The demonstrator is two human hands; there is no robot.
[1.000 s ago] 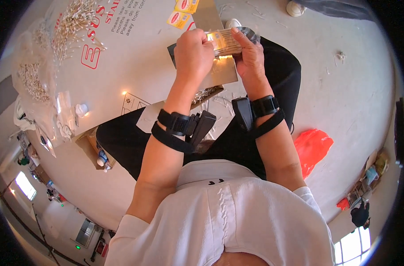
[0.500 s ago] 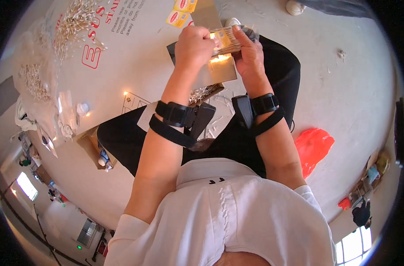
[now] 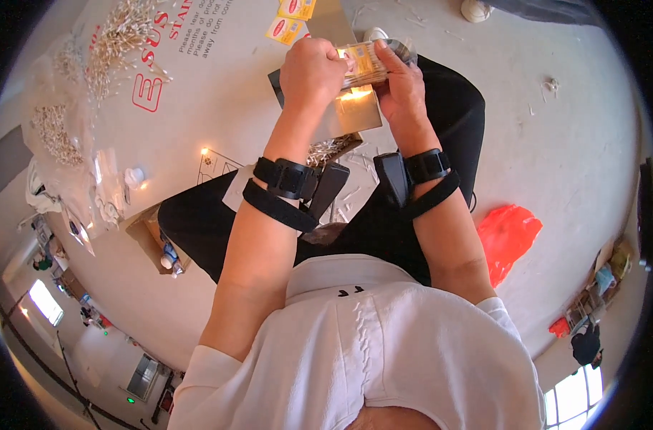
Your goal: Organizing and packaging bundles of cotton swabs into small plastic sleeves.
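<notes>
Held up over a metal-coloured box surface (image 3: 366, 115) is a clear bag of cotton swabs (image 3: 375, 72), its swabs lying side by side. My right hand (image 3: 404, 86) is closed around the bag's right end, thumb on top. A yellow card (image 3: 358, 57) lies against the swabs at the bag's left part. My left hand (image 3: 312, 75) is closed at the card's left edge, thumb and fingers pinched on it; its fingertips are partly hidden. Two more yellow cards, one of them this card (image 3: 283, 31), lie on the board beyond my left hand.
Loose cotton swabs (image 3: 118, 43) pile up on the printed board (image 3: 219, 86) at the left, beside clear plastic bags (image 3: 104, 172). A carton with swabs (image 3: 333, 149) stands below my wrists. A red plastic bag (image 3: 509, 240) lies on the floor at right; an open carton (image 3: 146, 236) is at left.
My left hand has shifted slightly up and left at the card. More of the yellow card shows over the swabs. My right hand keeps its hold with hardly any movement.
</notes>
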